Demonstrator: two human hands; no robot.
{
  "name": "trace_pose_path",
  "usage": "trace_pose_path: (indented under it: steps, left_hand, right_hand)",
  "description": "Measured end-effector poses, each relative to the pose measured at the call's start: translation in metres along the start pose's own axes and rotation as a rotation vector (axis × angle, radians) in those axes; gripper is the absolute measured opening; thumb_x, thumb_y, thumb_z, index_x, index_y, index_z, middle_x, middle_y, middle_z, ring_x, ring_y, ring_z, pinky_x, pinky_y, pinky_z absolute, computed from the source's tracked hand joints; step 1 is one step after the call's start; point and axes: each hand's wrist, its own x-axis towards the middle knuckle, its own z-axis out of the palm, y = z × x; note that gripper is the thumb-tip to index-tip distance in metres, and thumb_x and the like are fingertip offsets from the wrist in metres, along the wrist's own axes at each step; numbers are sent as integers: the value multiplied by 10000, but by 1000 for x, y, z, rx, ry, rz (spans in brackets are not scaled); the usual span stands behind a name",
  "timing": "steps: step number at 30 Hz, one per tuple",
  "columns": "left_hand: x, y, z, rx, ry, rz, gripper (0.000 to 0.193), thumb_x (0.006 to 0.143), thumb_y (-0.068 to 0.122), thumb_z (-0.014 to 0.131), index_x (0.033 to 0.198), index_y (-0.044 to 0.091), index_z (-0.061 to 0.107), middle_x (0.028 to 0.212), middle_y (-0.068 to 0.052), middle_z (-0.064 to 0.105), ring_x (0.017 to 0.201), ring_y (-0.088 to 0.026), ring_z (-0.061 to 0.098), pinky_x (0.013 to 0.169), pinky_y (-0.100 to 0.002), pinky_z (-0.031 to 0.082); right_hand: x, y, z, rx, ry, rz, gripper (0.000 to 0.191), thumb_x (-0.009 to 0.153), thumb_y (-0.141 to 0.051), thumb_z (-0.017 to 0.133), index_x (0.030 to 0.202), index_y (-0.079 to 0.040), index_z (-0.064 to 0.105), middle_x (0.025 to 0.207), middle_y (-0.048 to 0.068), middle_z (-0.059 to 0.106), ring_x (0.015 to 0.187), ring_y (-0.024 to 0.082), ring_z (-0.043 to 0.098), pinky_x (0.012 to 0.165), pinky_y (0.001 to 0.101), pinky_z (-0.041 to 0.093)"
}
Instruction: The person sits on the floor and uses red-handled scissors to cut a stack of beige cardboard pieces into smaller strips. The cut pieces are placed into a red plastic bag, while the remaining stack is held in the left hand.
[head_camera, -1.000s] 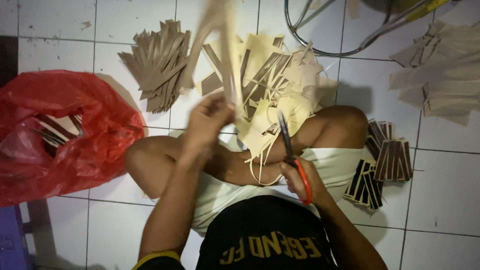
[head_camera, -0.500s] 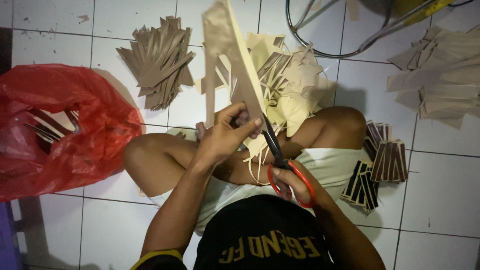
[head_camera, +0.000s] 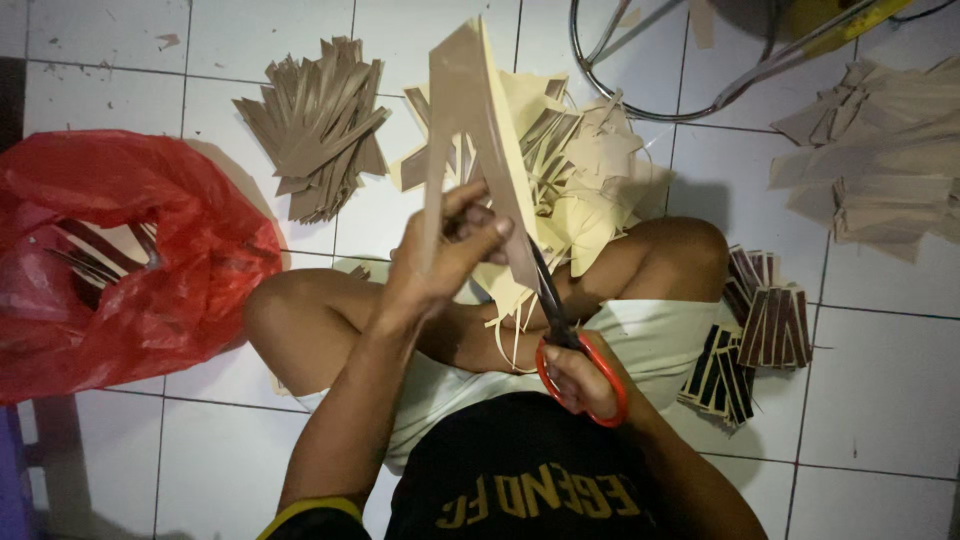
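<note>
Scissors blades now deeper into the sheet than a moment ago, left hand (head_camera: 445, 255) grip pinching tall tan cardboard sheet (head_camera: 475, 120) upright above the lap, right hand (head_camera: 585, 380) grip closed in red-handled scissors (head_camera: 565, 340), cut tan strips pile (head_camera: 320, 125) far left on the floor.

1. Card (head_camera: 478, 130): a tan, stiff, flat piece of sheet material, long and tapering, held upright above the lap. It tilts slightly, its narrow top end pointing away. A thin strip hangs partly cut down its left side. The lower edge meets the scissor blades.
2. Scissors (head_camera: 565, 340): dark blades, red loop handles. The blades point up and away, touching the card's lower right edge; the handles sit low, near the lap.
</note>
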Motion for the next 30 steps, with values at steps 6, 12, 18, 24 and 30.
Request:
trace_pose_path:
  steps: [6, 12, 18, 24, 30]
  left_hand:
    - [-8, 0, 8, 179, -82, 43, 687, 906, 236, 759, 1416, -140, 493, 898, -139, 725, 763, -180, 752, 689, -311, 630]
    - [-6, -2, 5, 56, -58, 56, 707, 911, 203, 752, 1460, -121, 446, 924, -104, 700, 783, -168, 745, 694, -291, 637]
    - [-3, -13, 7, -17, -82, 1, 577, 897, 151, 751, 1367, -100, 531, 812, -100, 718, 670, -170, 731, 630, -297, 662]
    - [-8, -29, 6, 1, -157, 24, 415, 922, 172, 781, 1196, -114, 655, 866, -124, 744, 748, -170, 725, 684, -325, 631]
    - [4, -10, -25, -528, -159, -234, 450, 930, 254, 642, 1306, 18, 572, 1084, -143, 731, 969, -230, 751, 805, -350, 667]
  right_hand:
    - [13, -7, -15, -9, -248, -254, 379, 1043, -352, 524, 818, -49, 565, 604, 50, 543, 543, 182, 543, 524, 320, 452]
    - [10, 4, -13, 81, -99, -141, 260, 960, -285, 534, 854, -48, 560, 516, -3, 396, 359, 131, 332, 321, 299, 273]
    - [12, 9, -16, 13, -206, -244, 412, 994, -318, 491, 685, -48, 533, 480, 45, 471, 356, 192, 440, 355, 330, 385]
    - [23, 21, -38, -65, -201, -106, 408, 947, -372, 406, 742, -58, 565, 580, 36, 528, 486, 181, 546, 469, 295, 476]
    - [19, 50, -45, 22, -254, -126, 440, 990, -383, 421, 696, -77, 537, 515, 33, 481, 397, 169, 500, 381, 285, 393]
